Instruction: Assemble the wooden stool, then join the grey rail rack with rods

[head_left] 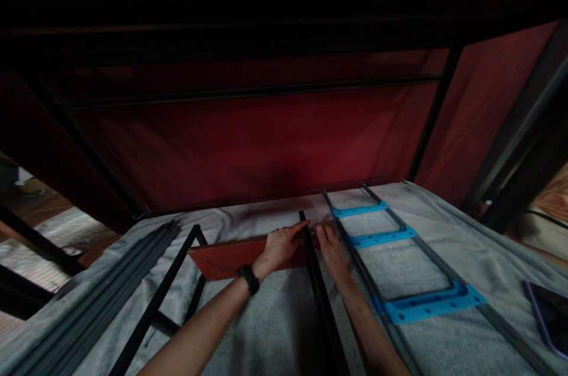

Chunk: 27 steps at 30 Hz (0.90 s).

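Note:
A reddish-brown board (217, 259) spans two black metal frames, the left frame (155, 299) and the right frame (326, 311). My left hand (280, 248), with a black band on its wrist, is closed over the board near its right end. Its index finger reaches across the upper part of the right frame. On the other side of that frame, my right hand (331, 248) has its fingers stretched out against the joint of board and bar. The exact contact of its fingertips is hard to make out in the dim light.
To the right lies a ladder-like rack of grey tubes with blue plastic crosspieces (437, 305). A bundle of grey tubes (102, 299) lies at left. Grey cloth (261, 329) covers the surface. A phone (550, 314) rests at the right edge. Behind stands a red panel (284, 145) with dark bars.

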Tool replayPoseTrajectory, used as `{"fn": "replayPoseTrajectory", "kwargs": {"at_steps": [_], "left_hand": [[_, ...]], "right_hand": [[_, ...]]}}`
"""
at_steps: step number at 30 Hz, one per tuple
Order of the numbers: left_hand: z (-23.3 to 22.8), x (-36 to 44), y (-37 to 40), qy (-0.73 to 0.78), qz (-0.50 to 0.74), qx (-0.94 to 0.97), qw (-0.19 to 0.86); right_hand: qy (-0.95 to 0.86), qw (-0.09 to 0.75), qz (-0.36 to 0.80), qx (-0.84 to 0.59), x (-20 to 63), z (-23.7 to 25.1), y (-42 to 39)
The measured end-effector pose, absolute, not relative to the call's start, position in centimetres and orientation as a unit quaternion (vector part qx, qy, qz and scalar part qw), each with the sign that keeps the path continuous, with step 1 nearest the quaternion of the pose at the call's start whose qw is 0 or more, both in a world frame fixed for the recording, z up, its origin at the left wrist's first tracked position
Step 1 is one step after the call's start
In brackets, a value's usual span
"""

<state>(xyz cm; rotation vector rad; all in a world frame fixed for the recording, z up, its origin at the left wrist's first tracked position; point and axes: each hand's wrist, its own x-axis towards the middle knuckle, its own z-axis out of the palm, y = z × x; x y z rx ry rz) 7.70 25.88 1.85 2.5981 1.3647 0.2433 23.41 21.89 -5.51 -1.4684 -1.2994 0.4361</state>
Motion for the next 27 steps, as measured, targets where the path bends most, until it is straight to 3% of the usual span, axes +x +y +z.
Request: {"fn": "replayPoseTrajectory", "kwargs": {"at_steps": [12, 19, 27], "left_hand": [[1.73, 7.70, 25.97, 0.458, 0.078, 0.881, 0.085], [1.61, 7.74, 26.04, 0.464, 0.077, 0.879, 0.086], [1.81, 7.74, 26.10, 0.462, 0.063, 0.881, 0.084]], "right_hand": [[-0.485, 0.615, 0.287, -0.551, 23.15, -5.19, 21.71], [-0.506, 0.561, 0.254, -0.604, 23.09, -5.35, 22.09], [-0.498, 0.596, 0.305, -0.551, 23.18, -5.37, 22.03]]}}
